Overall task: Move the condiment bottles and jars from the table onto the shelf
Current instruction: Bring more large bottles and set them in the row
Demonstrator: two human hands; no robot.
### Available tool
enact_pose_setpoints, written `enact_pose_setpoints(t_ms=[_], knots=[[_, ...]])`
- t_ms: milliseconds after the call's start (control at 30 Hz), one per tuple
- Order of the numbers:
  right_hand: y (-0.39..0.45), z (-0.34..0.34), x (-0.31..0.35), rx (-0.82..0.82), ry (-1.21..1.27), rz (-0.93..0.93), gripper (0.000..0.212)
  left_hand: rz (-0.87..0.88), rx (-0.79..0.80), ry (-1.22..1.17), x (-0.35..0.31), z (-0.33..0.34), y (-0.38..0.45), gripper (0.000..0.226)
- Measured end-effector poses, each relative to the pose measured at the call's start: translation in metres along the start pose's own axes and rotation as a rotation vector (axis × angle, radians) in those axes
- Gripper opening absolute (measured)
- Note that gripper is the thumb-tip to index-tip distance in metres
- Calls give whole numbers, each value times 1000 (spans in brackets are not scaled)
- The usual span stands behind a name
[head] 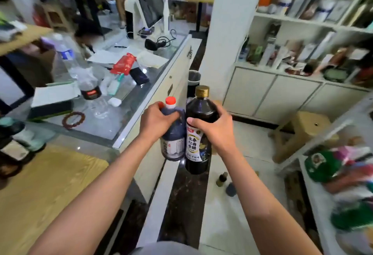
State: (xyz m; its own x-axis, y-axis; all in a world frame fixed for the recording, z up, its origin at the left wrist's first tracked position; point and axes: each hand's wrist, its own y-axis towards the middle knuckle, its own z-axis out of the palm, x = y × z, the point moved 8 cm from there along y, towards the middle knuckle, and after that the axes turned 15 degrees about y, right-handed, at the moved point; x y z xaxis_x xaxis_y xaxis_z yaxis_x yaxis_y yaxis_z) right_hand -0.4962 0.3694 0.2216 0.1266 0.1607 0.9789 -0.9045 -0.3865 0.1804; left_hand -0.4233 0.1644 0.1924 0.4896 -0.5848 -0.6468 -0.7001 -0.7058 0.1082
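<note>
Left hand (156, 119) gripped handle of red-capped jug (173, 133); right hand (214, 131) wrapped around gold-capped bottle (198, 125). Both upright, touching, above floor beside counter (153, 85).

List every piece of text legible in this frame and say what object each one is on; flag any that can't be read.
"永春红曲香醋": white front label of the gold-capped dark bottle, held by the right hand.
Small print under that title and the red logo above it: too blurred to read.
Label on the red-capped jug, held by the left hand: unreadable.
Red-and-black label on the clear water bottle: unreadable.
Boxes on the white shelf unit: too blurred.
</note>
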Motion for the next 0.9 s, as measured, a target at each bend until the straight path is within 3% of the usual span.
enact_pose_setpoints(t_ms=[133, 500, 900], knots=[[13, -98, 38, -163, 39, -72, 51, 141, 52, -72, -111, 46, 2, 44], [37, -311, 100, -587, 54, -228, 28, 502, 220, -182, -367, 168, 3, 55], [126, -471, 176, -926, -88, -347, 41, 870, 302, -315, -616, 260, 48, 62]])
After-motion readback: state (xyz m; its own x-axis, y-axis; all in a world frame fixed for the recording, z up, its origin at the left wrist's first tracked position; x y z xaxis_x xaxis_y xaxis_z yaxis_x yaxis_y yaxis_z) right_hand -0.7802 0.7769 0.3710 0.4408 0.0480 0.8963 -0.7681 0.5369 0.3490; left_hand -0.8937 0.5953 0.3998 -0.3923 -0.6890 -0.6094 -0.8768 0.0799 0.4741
